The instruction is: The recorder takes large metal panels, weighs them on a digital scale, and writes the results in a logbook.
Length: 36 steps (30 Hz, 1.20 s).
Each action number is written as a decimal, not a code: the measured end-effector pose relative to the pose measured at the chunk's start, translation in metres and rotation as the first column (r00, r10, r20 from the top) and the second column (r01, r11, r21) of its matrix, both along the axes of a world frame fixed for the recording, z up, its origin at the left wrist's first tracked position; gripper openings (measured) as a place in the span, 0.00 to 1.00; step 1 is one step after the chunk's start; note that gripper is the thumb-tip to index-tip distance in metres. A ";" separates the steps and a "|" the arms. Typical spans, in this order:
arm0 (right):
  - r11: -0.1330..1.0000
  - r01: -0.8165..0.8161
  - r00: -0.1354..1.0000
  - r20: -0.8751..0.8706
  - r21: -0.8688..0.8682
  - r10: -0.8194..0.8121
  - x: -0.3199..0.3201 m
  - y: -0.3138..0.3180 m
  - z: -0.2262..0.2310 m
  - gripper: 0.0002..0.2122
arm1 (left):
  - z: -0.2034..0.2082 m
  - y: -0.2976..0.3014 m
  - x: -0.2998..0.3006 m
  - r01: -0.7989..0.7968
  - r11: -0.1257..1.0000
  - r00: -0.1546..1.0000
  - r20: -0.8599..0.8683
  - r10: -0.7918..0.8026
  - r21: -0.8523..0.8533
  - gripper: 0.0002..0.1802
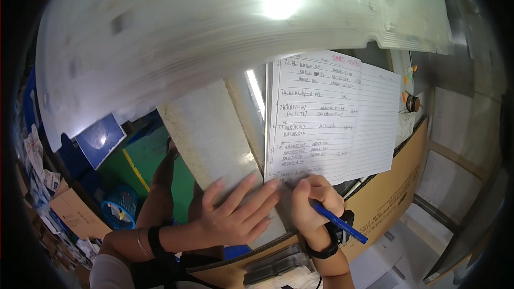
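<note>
My right hand (315, 203) is closed around a blue pen (345, 226), whose back end sticks out toward the lower right. The pen's tip is hidden behind my fingers, near the lowest written lines of a ruled notebook (369, 139). Handwriting covers much of the notebook's facing page, and another ruled page shows beneath at its right. My left hand (235, 211) lies open, fingers spread, on the pale worktop (211, 128); its fingertips reach the notebook's lower left corner.
A large whitish panel (214, 43) spans the upper view, hiding what is behind it. Cardboard (385, 198) borders the right side of the worktop. A roll of tape (412, 103) sits beyond the notebook. Lower left, a blue basket (119, 206) and a cardboard box (77, 211) stand near the green floor.
</note>
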State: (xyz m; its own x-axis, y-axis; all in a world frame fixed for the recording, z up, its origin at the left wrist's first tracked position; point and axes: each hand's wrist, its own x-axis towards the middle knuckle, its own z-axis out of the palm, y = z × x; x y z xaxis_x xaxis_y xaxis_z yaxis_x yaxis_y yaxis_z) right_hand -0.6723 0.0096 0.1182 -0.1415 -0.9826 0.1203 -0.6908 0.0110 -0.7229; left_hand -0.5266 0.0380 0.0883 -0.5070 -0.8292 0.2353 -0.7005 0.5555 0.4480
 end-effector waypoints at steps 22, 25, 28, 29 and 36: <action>0.996 0.076 0.997 0.029 -0.043 -0.075 0.000 0.001 -0.003 0.10 | 0.001 -0.001 0.000 0.005 1.000 1.000 0.001 -0.005 -0.003 0.18; 0.996 0.079 0.997 0.017 -0.033 -0.078 0.000 0.000 -0.002 0.09 | 0.001 -0.001 0.000 0.002 1.000 1.000 0.000 -0.002 0.000 0.18; 0.998 0.048 0.998 -0.030 -0.036 -0.050 0.001 -0.001 0.000 0.10 | 0.001 -0.001 0.001 0.000 1.000 1.000 0.004 0.000 -0.003 0.18; 0.998 0.044 0.997 -0.055 -0.039 -0.046 0.001 -0.001 0.001 0.10 | 0.001 -0.001 0.001 0.000 1.000 1.000 0.006 0.000 -0.006 0.18; 0.996 0.087 0.996 -0.027 -0.009 -0.087 0.002 -0.001 0.002 0.11 | 0.002 -0.002 0.001 -0.007 1.000 1.000 0.011 0.007 -0.020 0.18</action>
